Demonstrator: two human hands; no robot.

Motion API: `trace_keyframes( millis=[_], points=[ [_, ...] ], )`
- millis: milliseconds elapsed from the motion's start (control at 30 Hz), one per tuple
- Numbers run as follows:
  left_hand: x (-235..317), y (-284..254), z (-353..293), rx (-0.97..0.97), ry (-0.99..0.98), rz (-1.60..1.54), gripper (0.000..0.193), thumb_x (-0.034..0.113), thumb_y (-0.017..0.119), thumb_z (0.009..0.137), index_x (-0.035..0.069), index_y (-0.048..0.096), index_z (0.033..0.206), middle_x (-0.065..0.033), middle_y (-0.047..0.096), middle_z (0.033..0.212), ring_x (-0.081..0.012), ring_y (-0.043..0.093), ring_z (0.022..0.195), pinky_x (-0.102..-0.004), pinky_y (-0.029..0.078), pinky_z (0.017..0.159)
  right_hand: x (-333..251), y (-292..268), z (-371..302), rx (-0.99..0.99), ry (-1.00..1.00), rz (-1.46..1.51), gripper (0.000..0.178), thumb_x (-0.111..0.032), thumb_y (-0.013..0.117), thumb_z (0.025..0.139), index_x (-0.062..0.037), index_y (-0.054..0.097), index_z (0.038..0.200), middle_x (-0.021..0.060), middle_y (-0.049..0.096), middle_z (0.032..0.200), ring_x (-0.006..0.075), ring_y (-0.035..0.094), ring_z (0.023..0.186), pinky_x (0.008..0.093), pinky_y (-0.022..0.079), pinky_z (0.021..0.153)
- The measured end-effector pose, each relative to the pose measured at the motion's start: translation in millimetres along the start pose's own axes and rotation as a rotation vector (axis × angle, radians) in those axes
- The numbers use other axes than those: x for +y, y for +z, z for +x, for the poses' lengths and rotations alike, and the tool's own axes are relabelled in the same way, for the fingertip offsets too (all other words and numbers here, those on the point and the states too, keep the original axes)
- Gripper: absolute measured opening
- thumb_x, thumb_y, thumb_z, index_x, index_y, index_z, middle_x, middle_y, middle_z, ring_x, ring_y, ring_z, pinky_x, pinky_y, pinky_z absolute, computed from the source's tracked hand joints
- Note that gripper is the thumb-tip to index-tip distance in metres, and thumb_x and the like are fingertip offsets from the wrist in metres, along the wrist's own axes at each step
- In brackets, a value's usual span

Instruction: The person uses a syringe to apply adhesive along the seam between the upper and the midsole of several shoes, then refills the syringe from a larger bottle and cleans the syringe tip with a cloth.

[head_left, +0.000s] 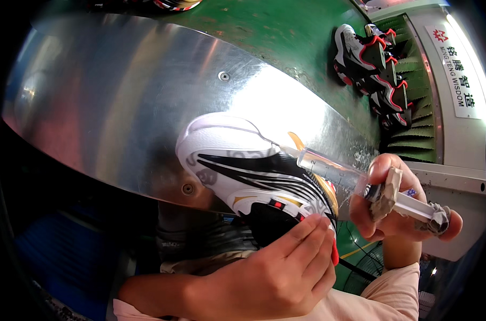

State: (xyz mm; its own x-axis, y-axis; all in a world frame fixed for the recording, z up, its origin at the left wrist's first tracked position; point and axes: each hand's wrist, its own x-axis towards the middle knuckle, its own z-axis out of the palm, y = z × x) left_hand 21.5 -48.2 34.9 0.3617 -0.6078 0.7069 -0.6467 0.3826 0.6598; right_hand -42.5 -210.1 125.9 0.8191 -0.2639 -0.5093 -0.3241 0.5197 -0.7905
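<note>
A white and black sneaker (229, 145) with gold and red accents lies tilted on its side on a shiny metal plate, its toe toward the left. My left hand (280, 265) grips the sneaker near its opening, fingers drawn together there. Between the fingers of my right hand (398, 208) is a clear syringe (328, 167), its flange and plunger end wrapped in tape. My right thumb or a finger presses at the plunger end. The thin needle tip touches or nearly touches the seam where the white sole meets the upper; which one, I cannot tell.
The curved metal plate (120, 80) with screws spreads beneath the sneaker. Beyond it runs a green surface (285, 32) with several similar sneakers (371, 69) at the far right. A pale machine housing (441, 59) with green strip curtains stands there. A fan (365, 267) shows at lower right.
</note>
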Motion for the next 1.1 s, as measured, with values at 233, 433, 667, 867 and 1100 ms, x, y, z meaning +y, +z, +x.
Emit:
trace_keyframes(
  millis=[233, 433, 667, 867, 1100],
  points=[
    [-11.5, -20.4, -6.8, -0.052, 0.052, -0.016, 0.008, 0.004, 0.06, 0.07, -0.003, 0.06, 0.074, -0.0168, 0.064, 0.088, -0.0288, 0.063, 0.085, -0.0389, 0.052, 0.083, 27.3, -11.3, 0.8, -0.134, -0.091, 0.092, 0.07, -0.044, 0.065, 0.079, 0.0044, 0.038, 0.121, 0.019, 0.056, 0.078, 0.0059, 0.038, 0.059, 0.0162, 0.025, 0.044],
    [-35.6, -49.9, -8.1, -0.354, 0.111, 0.021, 0.009, 0.006, 0.063, 0.069, 0.003, 0.062, 0.077, -0.0121, 0.066, 0.092, -0.0275, 0.063, 0.09, -0.037, 0.051, 0.083, 40.6, -3.0, -8.8, -0.036, -0.078, -0.01, 0.045, -0.029, 0.059, 0.086, -0.0016, 0.045, 0.119, 0.0139, 0.057, 0.079, 0.0067, 0.044, 0.063, 0.0159, 0.027, 0.05],
    [-53.9, -80.3, -9.7, -0.478, 0.173, 0.069, 0.015, 0.004, 0.067, 0.067, 0.008, 0.059, 0.079, -0.0089, 0.066, 0.093, -0.0278, 0.064, 0.089, -0.039, 0.052, 0.08, 53.1, 14.3, -24.3, 0.162, 0.051, 0.094, 0.061, -0.046, 0.062, 0.08, -0.0006, 0.046, 0.118, 0.0113, 0.056, 0.077, 0.0068, 0.042, 0.065, 0.017, 0.024, 0.049],
    [-67.1, -99.3, -6.3, -0.546, 0.238, 0.147, 0.007, 0.006, 0.064, 0.071, 0.008, 0.059, 0.076, -0.0093, 0.066, 0.094, -0.0264, 0.064, 0.091, -0.0372, 0.052, 0.083, 79.3, 8.8, -33.2, 0.162, 0.001, 0.201, 0.11, -0.08, 0.058, 0.05, 0.0027, 0.041, 0.12, 0.0119, 0.055, 0.078, 0.0048, 0.036, 0.061, 0.015, 0.024, 0.048],
    [-65.9, -101.8, -18.5, -0.545, 0.312, 0.159, 0.011, 0.008, 0.064, 0.073, 0.01, 0.056, 0.08, -0.0058, 0.067, 0.095, -0.0255, 0.064, 0.092, -0.0374, 0.049, 0.086, 86.7, 5.9, -50.7, 0.066, -0.148, 0.236, 0.135, -0.093, 0.053, 0.03, 0.0045, 0.038, 0.123, 0.0132, 0.055, 0.078, 0.0038, 0.038, 0.06, 0.014, 0.025, 0.047]
  ],
)
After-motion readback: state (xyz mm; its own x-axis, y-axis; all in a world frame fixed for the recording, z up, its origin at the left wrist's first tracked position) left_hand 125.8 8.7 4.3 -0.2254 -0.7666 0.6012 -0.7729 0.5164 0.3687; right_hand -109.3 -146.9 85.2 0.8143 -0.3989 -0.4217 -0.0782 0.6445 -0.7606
